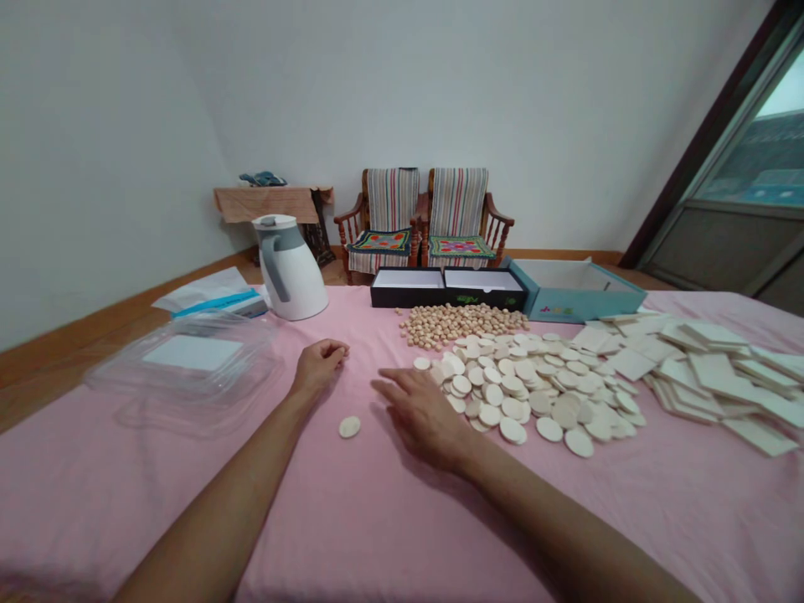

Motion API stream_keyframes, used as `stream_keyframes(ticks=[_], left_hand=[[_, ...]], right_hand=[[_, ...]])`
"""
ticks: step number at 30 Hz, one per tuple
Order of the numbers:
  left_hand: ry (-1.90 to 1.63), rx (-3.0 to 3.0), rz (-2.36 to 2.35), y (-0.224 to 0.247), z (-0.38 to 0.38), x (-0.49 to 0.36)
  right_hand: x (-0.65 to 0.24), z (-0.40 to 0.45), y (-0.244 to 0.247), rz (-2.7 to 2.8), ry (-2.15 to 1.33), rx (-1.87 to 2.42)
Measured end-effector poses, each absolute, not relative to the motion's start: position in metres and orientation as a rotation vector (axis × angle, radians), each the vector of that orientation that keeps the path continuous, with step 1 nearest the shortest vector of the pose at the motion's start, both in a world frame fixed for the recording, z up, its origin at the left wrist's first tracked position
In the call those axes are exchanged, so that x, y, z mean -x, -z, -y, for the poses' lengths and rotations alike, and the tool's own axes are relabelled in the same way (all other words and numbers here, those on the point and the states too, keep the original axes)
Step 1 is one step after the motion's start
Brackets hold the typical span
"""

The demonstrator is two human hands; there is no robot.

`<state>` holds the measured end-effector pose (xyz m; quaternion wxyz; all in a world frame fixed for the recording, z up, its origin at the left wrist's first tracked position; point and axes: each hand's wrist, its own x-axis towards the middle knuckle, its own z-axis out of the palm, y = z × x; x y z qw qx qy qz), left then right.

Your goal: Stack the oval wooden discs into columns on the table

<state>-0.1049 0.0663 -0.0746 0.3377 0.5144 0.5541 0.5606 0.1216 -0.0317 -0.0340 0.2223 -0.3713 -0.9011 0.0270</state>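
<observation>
My left hand [319, 367] rests on the pink cloth with its fingers curled loosely, and nothing shows in them. A single pale round disc [349, 426] lies alone just below that hand. My right hand [422, 414] lies flat with its fingers spread, its fingertips pointing left and its edge beside a large heap of cream discs [521, 389]. Behind the heap sits a mound of small tan beads [463, 325]. To the right, pale square tiles [703, 377] lie in overlapping stacks.
A clear plastic lidded container [188, 373] and a white jug [290, 270] stand at the left of the pink-covered table [352, 536]. Behind the beads are an open black box [447, 287] and a teal box [573, 289]. Papers, chairs and a window lie beyond.
</observation>
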Motion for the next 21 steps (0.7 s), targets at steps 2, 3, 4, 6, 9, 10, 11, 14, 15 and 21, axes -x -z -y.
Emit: stream_keyframes(ticks=[2, 3, 4, 6, 9, 10, 11, 14, 15, 21], left_hand=[[-1.457, -1.353, -1.442, 0.074, -0.066, 0.105], [-1.455, -1.357, -1.443, 0.074, -0.066, 0.105], [-1.452, -1.361, -1.445, 0.074, -0.066, 0.105], [-1.445, -1.367, -1.455, 0.073, -0.066, 0.105], [-1.439, -1.385, -1.477, 0.073, -0.067, 0.105], [-1.438, -1.395, -1.484, 0.074, -0.066, 0.105], [-1.438, -1.408, -1.492, 0.074, -0.066, 0.105], [-1.429, -1.483, -1.524, 0.076, -0.063, 0.104], [-1.421, -1.521, -1.539, 0.076, -0.062, 0.103], [-1.307, -1.852, -1.53, 0.065, -0.042, 0.077]], right_hand=[[-0.111, 0.038, 0.04, 2.645, -0.18, 0.788], [-0.106, 0.041, 0.044, 2.695, -0.211, 0.71], [-0.103, 0.044, 0.047, 2.73, -0.229, 0.658], [-0.098, 0.047, 0.05, 2.762, -0.248, 0.601], [-0.095, 0.048, 0.05, 2.745, -0.225, 0.604], [-0.095, 0.048, 0.049, 2.732, -0.207, 0.633], [-0.095, 0.047, 0.049, 2.719, -0.188, 0.67], [-0.099, 0.043, 0.049, 2.678, -0.134, 0.812], [-0.102, 0.04, 0.05, 2.652, -0.119, 0.874], [-0.135, 0.016, 0.046, 2.284, 0.035, 1.436]])
